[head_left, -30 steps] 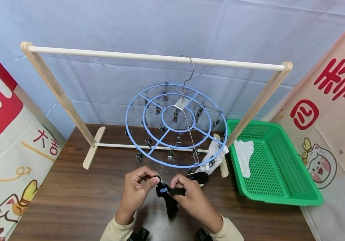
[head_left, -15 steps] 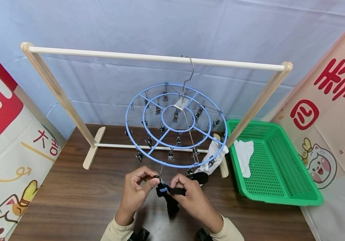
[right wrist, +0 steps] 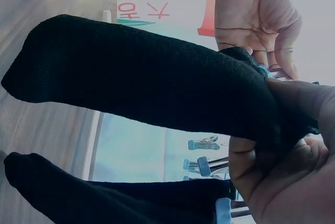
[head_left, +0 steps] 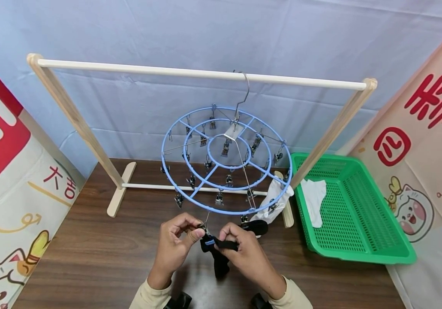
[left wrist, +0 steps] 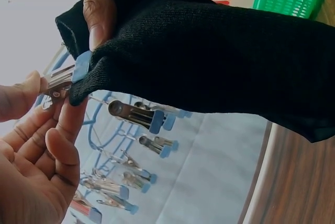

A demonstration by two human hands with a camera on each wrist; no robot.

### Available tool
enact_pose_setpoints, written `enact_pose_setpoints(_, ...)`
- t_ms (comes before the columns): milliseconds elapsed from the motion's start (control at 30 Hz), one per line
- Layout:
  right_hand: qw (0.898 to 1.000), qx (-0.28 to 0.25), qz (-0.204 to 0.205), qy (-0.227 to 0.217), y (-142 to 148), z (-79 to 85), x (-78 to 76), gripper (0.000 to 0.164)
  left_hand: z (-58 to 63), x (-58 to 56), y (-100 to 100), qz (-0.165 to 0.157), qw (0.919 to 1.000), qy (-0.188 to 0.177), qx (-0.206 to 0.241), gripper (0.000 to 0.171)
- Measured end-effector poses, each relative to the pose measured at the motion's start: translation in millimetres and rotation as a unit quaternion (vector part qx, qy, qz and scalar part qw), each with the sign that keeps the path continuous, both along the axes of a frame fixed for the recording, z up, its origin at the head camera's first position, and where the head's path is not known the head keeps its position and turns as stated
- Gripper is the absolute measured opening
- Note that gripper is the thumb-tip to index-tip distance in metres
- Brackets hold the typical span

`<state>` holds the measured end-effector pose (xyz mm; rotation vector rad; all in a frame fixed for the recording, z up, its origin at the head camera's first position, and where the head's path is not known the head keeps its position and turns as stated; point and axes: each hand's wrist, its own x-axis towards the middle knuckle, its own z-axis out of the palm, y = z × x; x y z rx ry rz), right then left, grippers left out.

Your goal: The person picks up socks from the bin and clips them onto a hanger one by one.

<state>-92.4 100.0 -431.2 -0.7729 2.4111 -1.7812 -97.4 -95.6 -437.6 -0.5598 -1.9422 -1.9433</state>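
A black sock (left wrist: 209,56) hangs below the front of the round blue clip hanger (head_left: 226,212). My left hand (head_left: 176,244) pinches a metal clip (left wrist: 63,77) between thumb and fingers; its blue tip sits on the sock's cuff edge. Close on the right, my right hand (head_left: 244,249) grips the cuff with thumb and fingers. Another black sock (right wrist: 104,198) hangs from a clip at the hanger's front right, partly behind my right hand in the head view. Next to it hangs a white sock (head_left: 272,204).
The hanger hooks over the white bar (head_left: 147,70) of a wooden rack (head_left: 78,120), and several clips dangle from its rings. To the right stands a green basket (head_left: 363,257) with a white sock (head_left: 314,199) inside. Printed cloth panels flank the brown table (head_left: 82,253).
Both hands keep nearly the same position at the clip and sock. The head view has shifted very slightly.
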Motion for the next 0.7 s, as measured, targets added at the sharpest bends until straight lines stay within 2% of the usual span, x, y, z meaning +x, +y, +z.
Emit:
enact_pose_setpoints(233,1.0,0.008,-0.013,-0.009,0.0,1.6,1.2,0.025,0.5,-1.1,0.5,-0.016,0.9998,0.006,0.01,0.017)
enact_pose_setpoints(400,1.0,0.008,-0.025,0.01,-0.1,2.2,1.6,0.024,0.8,-2.0,1.1,-0.029,0.999,0.018,0.029,0.016)
enact_pose_setpoints(500,0.999,0.008,-0.029,0.017,0.0,3.0,2.0,0.023,0.7,-2.0,0.8,-0.035,0.9989,0.001,0.032,0.015)
enact_pose_setpoints(633,0.999,0.009,-0.031,0.008,0.7,3.3,2.8,0.022,0.7,-1.9,-1.5,-0.034,0.9985,-0.04,0.014,0.013)
enact_pose_setpoints(700,0.999,0.008,-0.031,0.006,1.1,3.1,3.2,0.022,1.3,-2.1,-3.0,-0.032,0.9985,-0.043,0.004,0.016)
